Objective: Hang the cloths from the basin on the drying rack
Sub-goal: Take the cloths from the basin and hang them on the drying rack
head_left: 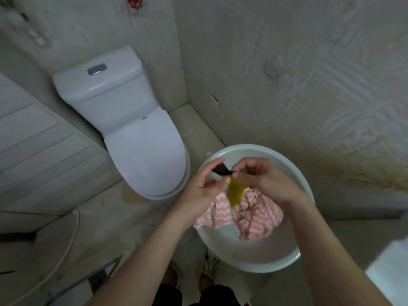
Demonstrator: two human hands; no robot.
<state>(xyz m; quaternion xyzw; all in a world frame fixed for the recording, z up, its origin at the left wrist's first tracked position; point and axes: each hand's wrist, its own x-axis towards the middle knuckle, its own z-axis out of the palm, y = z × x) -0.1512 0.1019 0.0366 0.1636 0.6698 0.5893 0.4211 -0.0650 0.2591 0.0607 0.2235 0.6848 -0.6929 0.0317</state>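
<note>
- The yellow cloth (234, 193) is up between both hands, hanging just above the white basin (293, 173) on the bathroom floor.
- Left hand (206, 191) is pinched shut on the cloth's top edge, with a dark scrap (221, 169) showing at the fingertips; whether that is part of the same cloth or another, I can't tell.
- Right hand (262, 180) is closed on the same top edge, fingers curled in close beside the left.
- Below them, the pink-and-white striped cloth (249, 217) lies crumpled in the basin, one corner spilling over the near-left rim.
- Early days, by my reading: one cloth lifted, at least one left in the basin, nothing seen hung.
- No drying rack in view, so the carry is yet to come.
- Outward: a closed white toilet (141, 138) just left of the basin, wall tight on the right, a white hose (66, 250) trailing across the floor, a possible trip hazard.
</note>
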